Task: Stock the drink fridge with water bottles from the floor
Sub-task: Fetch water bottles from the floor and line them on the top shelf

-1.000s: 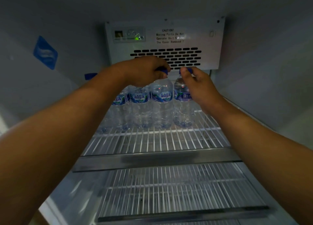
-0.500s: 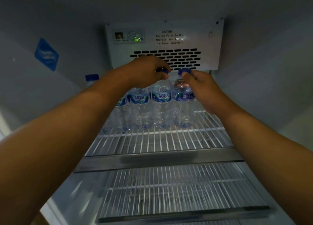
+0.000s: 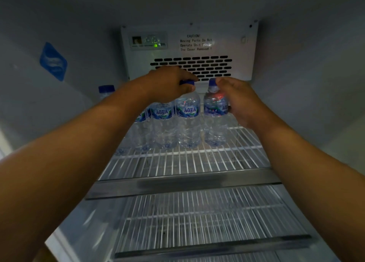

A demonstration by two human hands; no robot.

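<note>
Bottles [image 3: 188, 121]: five visible on shelf [image 3: 185, 163]; two hands, one each.

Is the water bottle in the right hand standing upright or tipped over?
Upright. The rightmost water bottle stands base down on the wire shelf, blue cap up, right hand on its side.

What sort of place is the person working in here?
Most likely the inside of an upright drink fridge: white wire shelves, a vented fan cover with a caution notice on the back wall, and a row of Aqua water bottles that both hands are arranging.
</note>
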